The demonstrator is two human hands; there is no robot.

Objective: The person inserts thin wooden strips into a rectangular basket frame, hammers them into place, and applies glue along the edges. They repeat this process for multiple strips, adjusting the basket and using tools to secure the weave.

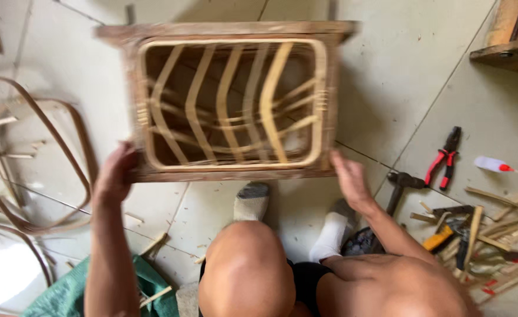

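Pale tiled floor, littered with offcuts. Far left: loose bent cane hoops. Left hand wrapped on lower left corner of rattan-panelled wooden frame, held just above the feet; right hand flat, fingers together, against lower right edge. Right: hammer, red-handled pliers, glue bottle. Risks: frame slipping from the unclasped right side onto toes; blurred frame suggests motion, possibly straining woven strips.

Brown wooden frame with pale yellow chevron-patterned cane slats; red-handled pliers; green cloth.
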